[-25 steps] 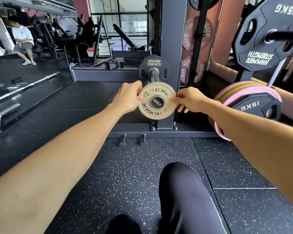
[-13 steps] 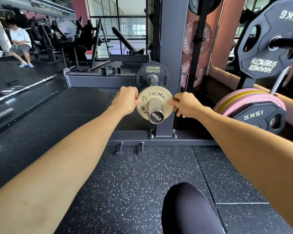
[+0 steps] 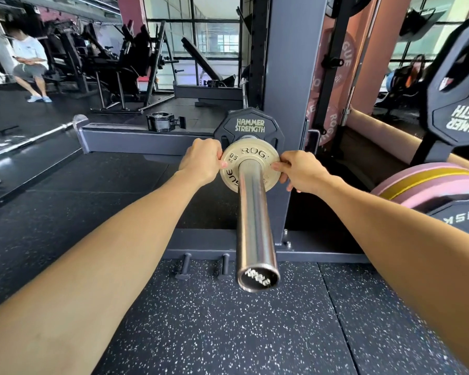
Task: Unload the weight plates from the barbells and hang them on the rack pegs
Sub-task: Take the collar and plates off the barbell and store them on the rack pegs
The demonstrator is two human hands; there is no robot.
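Observation:
A small cream Rogue plate [image 3: 234, 169] marked 0.5 kg sits on a chrome sleeve [image 3: 255, 226] that points toward me. My left hand [image 3: 201, 162] pinches its left rim and my right hand [image 3: 299, 171] pinches its right rim. Just behind it on the same sleeve is a black Hammer Strength plate [image 3: 248, 124], close to the grey rack upright [image 3: 287, 77].
Pink and yellow bumper plates [image 3: 428, 182] with a black 15 kg plate [image 3: 460, 215] stand at the right. A large black plate [image 3: 458, 104] hangs above them. A collar [image 3: 164, 121] lies on the grey rack beam. Two short pegs [image 3: 203, 265] stick out low. A seated person [image 3: 29, 63] is far left.
The cream plate has slid along the sleeve from its near end toward the black plate, both hands moving with it. Much more bare sleeve now shows in front of it.

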